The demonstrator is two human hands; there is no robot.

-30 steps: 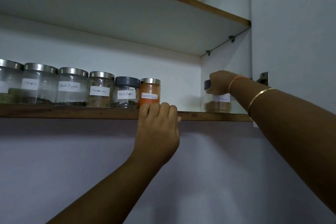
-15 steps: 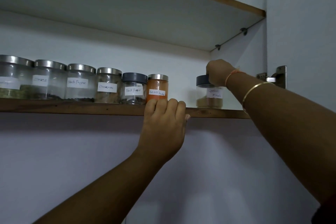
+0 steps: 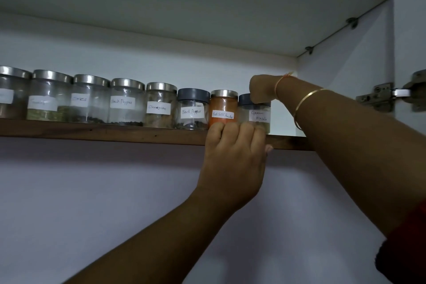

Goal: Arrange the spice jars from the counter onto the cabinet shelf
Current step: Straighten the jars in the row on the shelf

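Grey-lidded Garam Masala jar [image 3: 258, 118] stands upright directly beneath the right grip [image 3: 262, 91], which clasps its top from above, just right of the red chilli jar [image 3: 223, 105]; left grip [image 3: 232, 163] clasps the shelf edge [image 3: 115, 132].

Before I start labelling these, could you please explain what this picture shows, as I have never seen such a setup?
There is no robot here: a person wears a camera on the head, so this view looks up along their arms. The left hand curls over the front edge of the wooden shelf. The right hand grips the dark lid of the Garam Masala jar, which stands at the right end of a row of labelled spice jars, beside the Red Chilli Powder jar.
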